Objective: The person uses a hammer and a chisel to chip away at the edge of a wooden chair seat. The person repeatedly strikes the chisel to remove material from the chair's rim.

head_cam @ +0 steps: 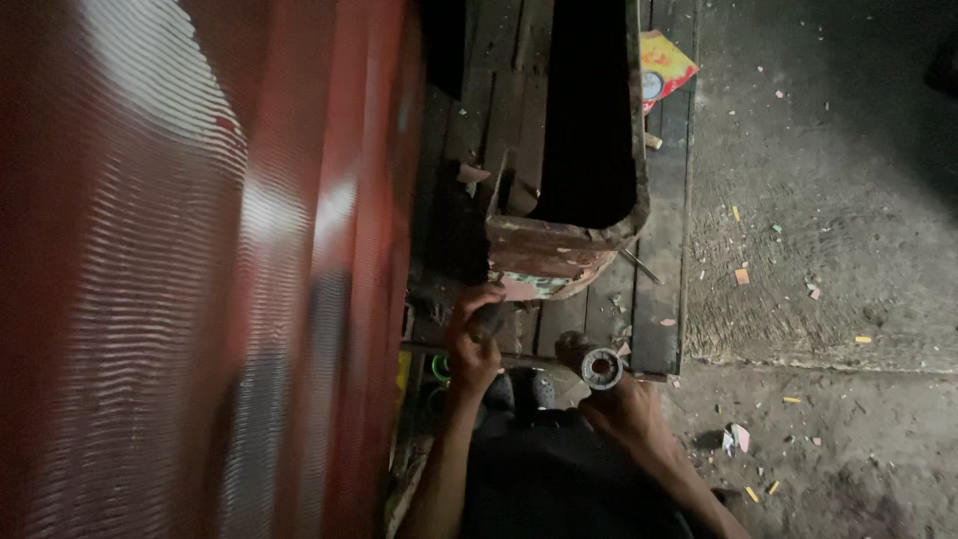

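My left hand grips a dark handle tight, just near the rusty box on the planks. My right hand grips a short tube, right of it.

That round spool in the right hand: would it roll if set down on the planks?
Probably. The spool shows a round end face, so laid on its side it would likely roll on the planks. It looks metal-rimmed, so probably stiff and fairly heavy for its size. The right hand grips it from below.
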